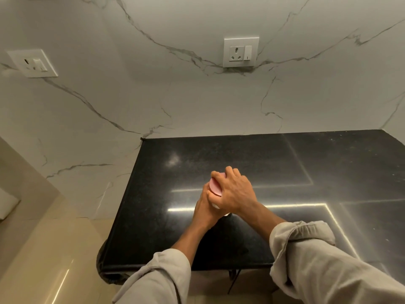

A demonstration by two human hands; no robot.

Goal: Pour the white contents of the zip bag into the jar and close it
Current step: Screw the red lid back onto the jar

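While the right hand (235, 191) sits clamped over the pink lid (215, 185), the job looks to be at its closing step: the lid is on top of the jar (215, 205) and wants turning until it seats. That jar is the thing to steer by. It stands on the black desk (241, 154), toward the near half, and only a pale sliver of its body shows below the lid, because both hands cover the rest. The right hand's fingers (230, 172) curl over the far edge of the lid and the thumb presses the near edge, so they pinch the lid around its rim. Left of the jar and just below the lid, the left hand (205, 208) is wrapped against the jar's side; its fingers are pressed to the wall, though their tips are hidden behind the jar.

To do this well, I judge that the lower hand should hold the jar still while the upper hand alone turns. Keep the lid level with the jar's mouth, since a tilted lid could catch crookedly and jam. Whether the lid screws or presses on cannot be told. No zip bag is in view.
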